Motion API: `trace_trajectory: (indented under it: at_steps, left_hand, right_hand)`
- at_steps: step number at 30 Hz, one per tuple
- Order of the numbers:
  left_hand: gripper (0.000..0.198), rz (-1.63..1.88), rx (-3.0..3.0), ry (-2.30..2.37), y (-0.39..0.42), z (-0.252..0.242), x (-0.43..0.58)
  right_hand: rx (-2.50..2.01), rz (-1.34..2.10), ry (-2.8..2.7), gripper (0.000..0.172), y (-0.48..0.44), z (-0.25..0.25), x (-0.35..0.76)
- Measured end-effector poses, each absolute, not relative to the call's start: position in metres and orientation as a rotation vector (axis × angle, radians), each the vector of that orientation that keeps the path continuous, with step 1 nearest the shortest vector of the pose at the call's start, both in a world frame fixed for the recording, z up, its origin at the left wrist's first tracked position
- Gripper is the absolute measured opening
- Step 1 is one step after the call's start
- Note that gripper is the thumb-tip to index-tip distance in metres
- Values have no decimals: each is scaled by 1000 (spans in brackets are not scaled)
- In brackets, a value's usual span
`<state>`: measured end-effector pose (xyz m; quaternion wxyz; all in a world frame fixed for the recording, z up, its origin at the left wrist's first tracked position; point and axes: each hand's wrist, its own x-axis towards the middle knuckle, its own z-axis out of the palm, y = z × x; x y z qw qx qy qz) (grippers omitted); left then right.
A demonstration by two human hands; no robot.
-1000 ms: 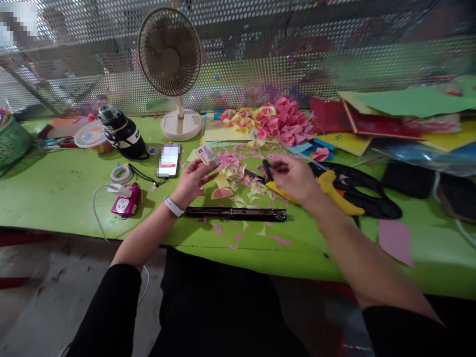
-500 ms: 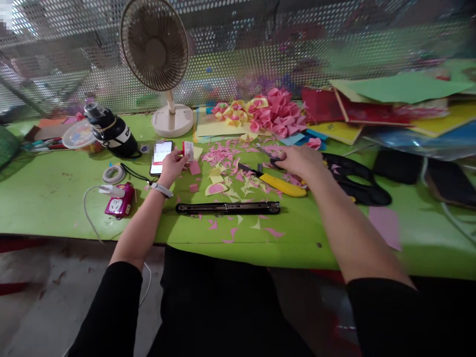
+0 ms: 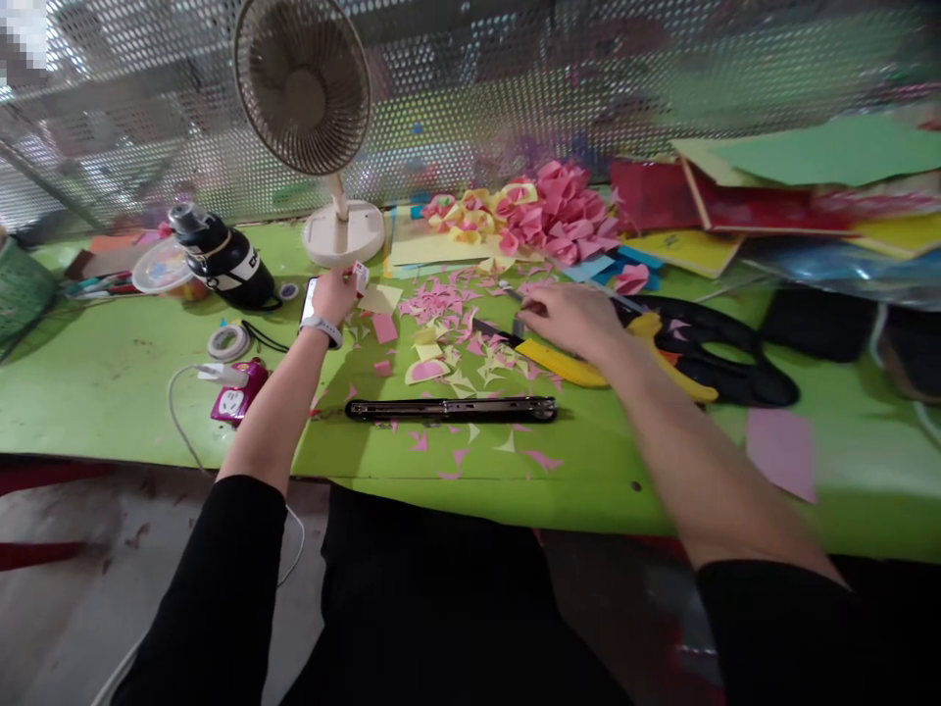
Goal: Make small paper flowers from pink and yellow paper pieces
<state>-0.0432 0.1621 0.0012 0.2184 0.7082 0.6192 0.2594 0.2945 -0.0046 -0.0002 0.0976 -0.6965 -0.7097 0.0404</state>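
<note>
The right hand's fingers are bent, thumb and forefinger nearly together above a thin grey tip that juts out to their left; the hand covers the rest of that piece, so whether it is gripped I cannot tell. The tip's visible length runs away from the knuckles, leftward and slightly toward the far side

Just nearer the body, below those same fingers, lies the knife – long axis slanting, dark blade to the far left, yellow handle toward the near right, partly under the line of the forearm. The right hand is much the closer of the two to it, though contact cannot be made out

The left hand is well apart, fingers curled closed with the card at their tips, its face showing on the right of the hand. Under that hand sits the phone, mostly covered

Between the hands, pink and yellow scraps litter the green surface. Nearer the body than both hands is the black bar – its length set left to right, close to parallel with the front edge. Past the scraps stands the petal heap, with the fan beyond the left hand
</note>
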Motion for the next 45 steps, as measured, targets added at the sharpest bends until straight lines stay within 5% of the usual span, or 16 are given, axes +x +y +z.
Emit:
trace_trajectory:
  at_steps: [7,16,28,37,45]
  left_hand:
    - [21,879,2192,1764,150,6,-39]
    - [20,904,2323,1483,81,23,-48]
    - [22,919,2331,1096,38,21,-38]
    - [31,668,2129,686,-11,44,3]
    - [30,634,1812,743,-26,45,0]
  right_hand:
    - [-1952,206,-2305,35,1,-12,305]
    - [-1989,311,-2298,11,6,-11,320]
    - [-1963,241,-2275,24,-4,-4,304]
    - [-1247,735,-2216,40,-48,45,257]
    - [-1180,685,-2192,36,-63,44,225]
